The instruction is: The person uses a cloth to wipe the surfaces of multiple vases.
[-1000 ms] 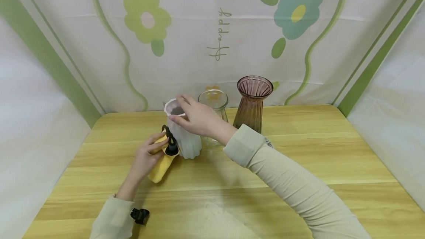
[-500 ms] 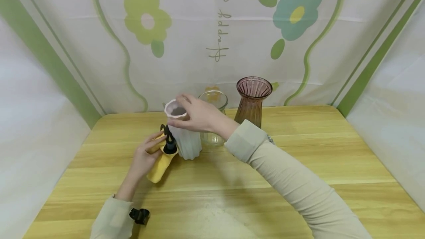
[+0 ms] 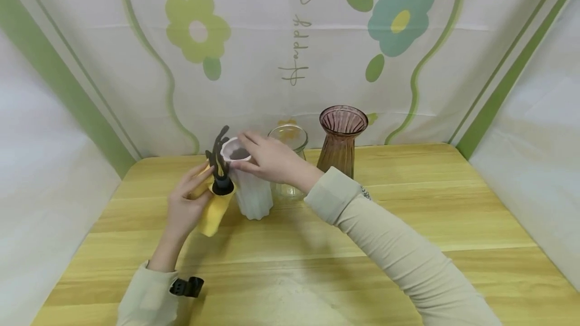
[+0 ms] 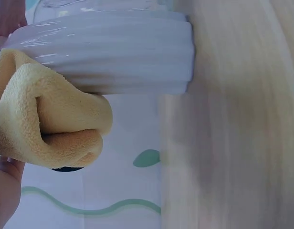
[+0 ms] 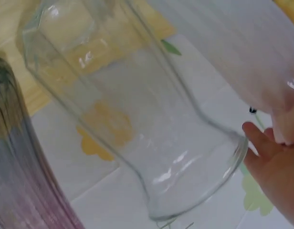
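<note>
My left hand [image 3: 181, 208] holds a yellow fleecy cloth [image 3: 214, 215] that has a black collar and dark cord-like loops [image 3: 218, 152] sticking up from its top. In the left wrist view the cloth [image 4: 73, 114] is folded and thick, right beside the white vase [image 4: 123, 52]. That ribbed white vase [image 3: 254, 192] stands on the table with its mouth up. From the right, my right hand [image 3: 278, 160] grips its rim, thumb on the near side and fingers over the far side. The loops stand just left of the rim.
Behind my right hand stands a clear glass vase [image 3: 290, 137], close to the white one. A purple-brown ribbed glass vase [image 3: 339, 152] is to its right. The wooden table [image 3: 408, 245] ends at a flower-printed cloth backdrop [image 3: 254, 64].
My left hand has raised the yellow cloth and shifted it slightly left, bringing its dark loops up to rim height. The right hand stays at the white vase's rim.
</note>
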`<act>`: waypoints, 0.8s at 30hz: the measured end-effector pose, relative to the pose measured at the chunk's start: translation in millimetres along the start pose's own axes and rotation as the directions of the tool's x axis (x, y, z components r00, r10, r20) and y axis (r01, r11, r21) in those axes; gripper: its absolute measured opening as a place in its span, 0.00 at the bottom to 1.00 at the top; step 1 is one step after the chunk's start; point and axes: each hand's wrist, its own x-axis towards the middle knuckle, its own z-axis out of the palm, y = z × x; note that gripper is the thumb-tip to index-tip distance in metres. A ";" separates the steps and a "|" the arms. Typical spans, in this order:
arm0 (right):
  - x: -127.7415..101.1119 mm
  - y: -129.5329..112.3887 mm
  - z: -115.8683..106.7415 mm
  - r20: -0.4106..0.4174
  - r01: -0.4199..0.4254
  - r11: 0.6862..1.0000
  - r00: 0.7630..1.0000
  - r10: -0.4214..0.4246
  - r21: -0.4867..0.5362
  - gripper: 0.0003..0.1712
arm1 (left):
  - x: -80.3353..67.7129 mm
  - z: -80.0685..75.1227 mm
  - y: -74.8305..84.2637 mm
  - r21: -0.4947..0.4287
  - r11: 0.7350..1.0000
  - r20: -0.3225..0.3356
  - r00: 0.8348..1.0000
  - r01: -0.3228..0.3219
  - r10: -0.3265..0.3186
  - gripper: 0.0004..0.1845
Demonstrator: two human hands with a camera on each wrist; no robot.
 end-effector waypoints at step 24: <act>-2.7 -14.5 13.2 -0.106 -0.061 0.997 0.992 0.065 0.038 0.44 | -25.3 -7.9 -34.0 0.271 0.962 0.327 0.935 0.042 -0.133 0.21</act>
